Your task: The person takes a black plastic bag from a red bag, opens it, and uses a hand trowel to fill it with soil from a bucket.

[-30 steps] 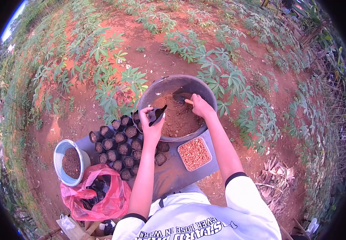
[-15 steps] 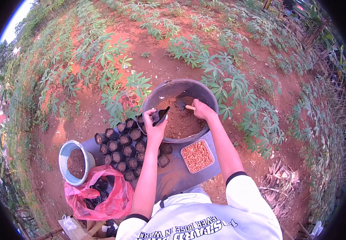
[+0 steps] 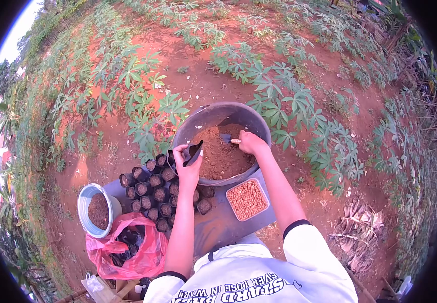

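My left hand (image 3: 188, 170) is closed around a black plastic seedling bag (image 3: 193, 153), its mouth held open at the near left rim of a large dark bucket (image 3: 259, 121). Reddish-brown soil (image 3: 218, 160) lies inside this bucket. In my right hand (image 3: 251, 143) is the light handle of a small trowel (image 3: 226, 137), whose blade touches the soil. Filled black seedling bags (image 3: 156, 180) stand in rows beside my left forearm. A clear square tub of orange-tan kernels (image 3: 247, 199) sits near my right forearm.
On the left of the grey table (image 3: 228, 222) stands a pale blue bucket (image 3: 115, 207) of darker soil. A pink plastic bag (image 3: 150, 252) with black plastic inside is in front of it. Leafy plants (image 3: 299, 101) grow on red ground beyond.
The trowel blade has shifted slightly left in the soil, and more of it shows. My left hand still holds the seedling bag at the rim. The whole view has shifted a little.
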Demonstrator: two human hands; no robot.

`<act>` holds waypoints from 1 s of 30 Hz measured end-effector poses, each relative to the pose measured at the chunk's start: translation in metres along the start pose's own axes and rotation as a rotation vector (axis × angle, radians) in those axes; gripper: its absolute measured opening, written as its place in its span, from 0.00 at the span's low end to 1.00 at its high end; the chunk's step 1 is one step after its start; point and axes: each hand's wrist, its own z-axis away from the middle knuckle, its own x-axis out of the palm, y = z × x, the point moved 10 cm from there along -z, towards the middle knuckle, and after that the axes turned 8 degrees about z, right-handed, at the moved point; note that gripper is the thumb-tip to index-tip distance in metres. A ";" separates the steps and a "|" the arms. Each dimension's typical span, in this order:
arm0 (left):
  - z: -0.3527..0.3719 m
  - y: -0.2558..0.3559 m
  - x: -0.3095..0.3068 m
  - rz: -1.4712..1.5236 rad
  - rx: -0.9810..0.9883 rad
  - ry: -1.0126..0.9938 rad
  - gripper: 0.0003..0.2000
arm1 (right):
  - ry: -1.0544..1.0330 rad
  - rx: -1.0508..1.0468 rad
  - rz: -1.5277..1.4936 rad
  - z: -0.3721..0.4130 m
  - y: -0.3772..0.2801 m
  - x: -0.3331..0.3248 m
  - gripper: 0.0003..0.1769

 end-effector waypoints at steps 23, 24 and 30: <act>0.010 0.032 0.000 -0.474 0.147 0.177 0.26 | 0.101 -0.254 -0.277 0.026 -0.031 -0.028 0.17; 0.008 0.032 -0.001 -0.512 0.178 0.182 0.26 | 0.104 -0.275 -0.269 0.029 -0.033 -0.031 0.17; 0.007 0.016 -0.012 -0.219 0.063 0.198 0.30 | 0.199 -0.399 -0.273 0.056 -0.032 -0.056 0.12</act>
